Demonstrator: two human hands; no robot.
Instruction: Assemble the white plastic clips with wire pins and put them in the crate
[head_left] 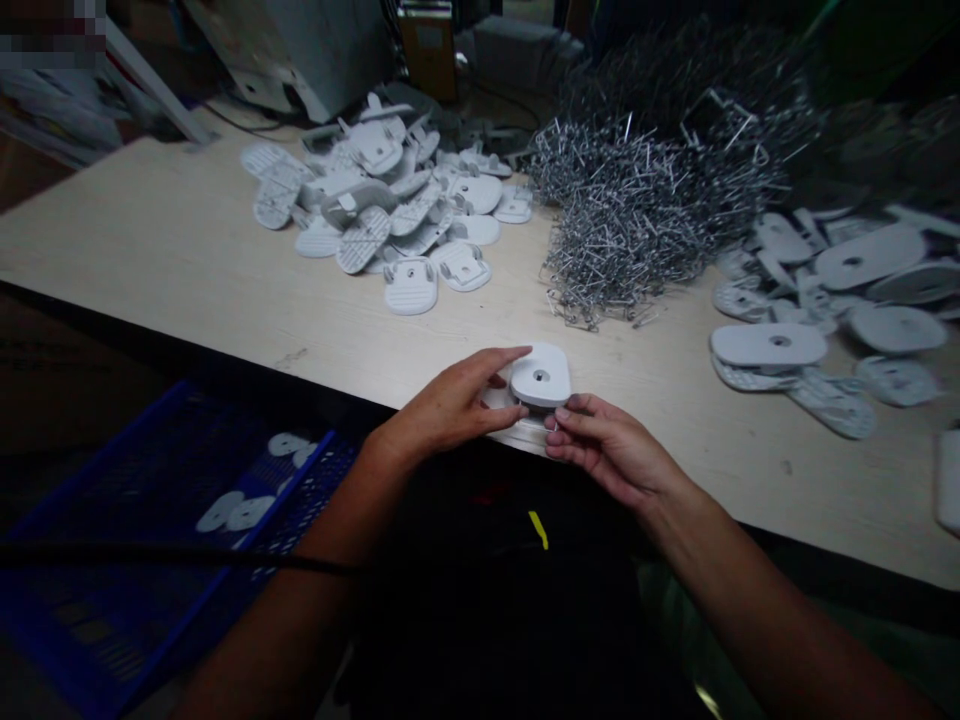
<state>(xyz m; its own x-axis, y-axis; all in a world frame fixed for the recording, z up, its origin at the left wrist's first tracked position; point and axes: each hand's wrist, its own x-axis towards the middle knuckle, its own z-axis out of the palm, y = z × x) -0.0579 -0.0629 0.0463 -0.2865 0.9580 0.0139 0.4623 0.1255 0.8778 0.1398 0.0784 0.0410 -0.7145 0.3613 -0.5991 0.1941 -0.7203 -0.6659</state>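
Note:
My left hand and my right hand meet at the table's near edge around a white oval plastic part with a small hole in its top. The left fingers curl round its left side; the right fingertips pinch at its lower right edge, possibly with a small wire piece I cannot make out. Another flat white piece seems to lie under the part.
A heap of white plastic parts lies at the back left of the wooden table. A tangled pile of metal wire clips sits in the middle back. More white oval covers lie right. A blue crate holding a few parts stands lower left.

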